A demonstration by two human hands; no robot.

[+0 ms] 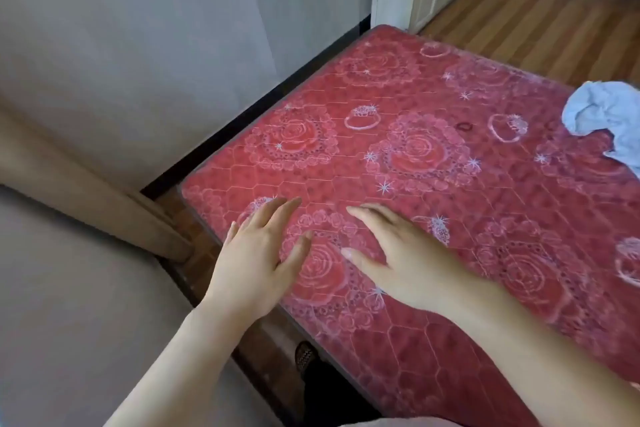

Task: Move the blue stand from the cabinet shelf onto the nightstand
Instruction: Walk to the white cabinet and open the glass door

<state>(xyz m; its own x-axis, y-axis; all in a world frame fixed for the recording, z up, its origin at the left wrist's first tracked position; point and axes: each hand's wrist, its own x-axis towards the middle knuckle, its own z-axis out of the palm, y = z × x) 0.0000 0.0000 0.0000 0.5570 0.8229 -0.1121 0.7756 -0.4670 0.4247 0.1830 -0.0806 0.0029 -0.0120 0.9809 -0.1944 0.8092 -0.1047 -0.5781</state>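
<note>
- Left hand (258, 255) and right hand (398, 260) hover over the mattress (450, 184), fingers spread, holding nothing.
- Stand, cabinet and nightstand are out of view; best to turn and find the shelf first.
- Mattress: red, quilted, rose-patterned.
- Farther right, a crumpled pale-blue cloth (609, 114); beyond, wood flooring (536, 17).

Both forearms are bare from the lower edge of the picture up to the wrists, with no sleeve, watch, bracelet or ring showing on either. The left hand (254, 260) and the right hand (391, 253) are ungloved, with slim fingers and short, unpainted nails. Below, between the arms, a dark shoe (305, 355) with a woven or speckled pattern on its toe shows, with dark trouser fabric (332, 392) just behind it, blurred
</note>
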